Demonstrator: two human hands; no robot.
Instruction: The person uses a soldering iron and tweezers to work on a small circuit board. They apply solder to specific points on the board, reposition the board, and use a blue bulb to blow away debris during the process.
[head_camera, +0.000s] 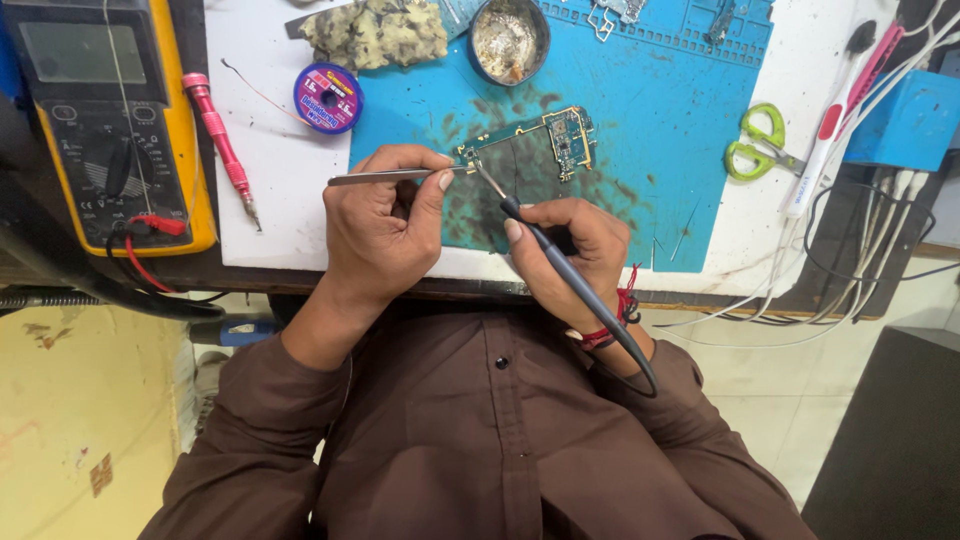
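A pair of metal tweezers (390, 177) is being gripped by the left hand (385, 225), its fingers closed around them, the tips being held against the left end of a small circuit board (540, 140). A dark soldering iron (560, 265) is being clasped like a pen by the right hand (570, 250), its tip being pressed to the same end. The board is lying on a stained blue mat (680, 120) near the counter's (270, 190) front edge, with green scissors (755, 145) lying toward the right edge.
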